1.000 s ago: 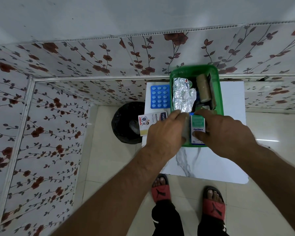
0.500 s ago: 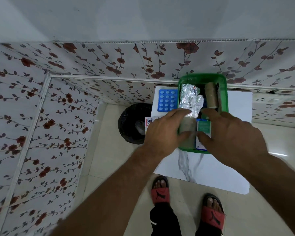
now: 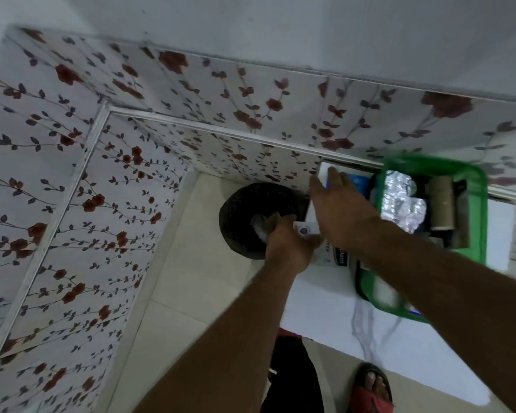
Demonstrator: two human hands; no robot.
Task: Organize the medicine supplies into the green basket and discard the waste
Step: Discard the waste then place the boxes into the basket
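The green basket (image 3: 479,204) stands on the white table (image 3: 325,308) at the right and holds silver foil strips (image 3: 399,201) and a brown roll (image 3: 441,204). My right hand (image 3: 340,204) reaches leftward across the basket's left side, fingers spread, above a blue pill tray (image 3: 358,180) that it mostly hides. My left hand (image 3: 289,245) is at the table's left edge, closed on the left end of a white carton (image 3: 334,255). The picture is motion-blurred.
A black-lined waste bin (image 3: 242,222) sits on the floor just left of the table, against the flowered wall, with pale scraps inside. My foot in a red sandal (image 3: 370,391) and a dark trouser leg (image 3: 292,377) are below the table's front edge.
Both hands have left the front of the basket. The left one has moved onto the white carton by the bin. The right one has swung left over the blue tray. The view has turned left.
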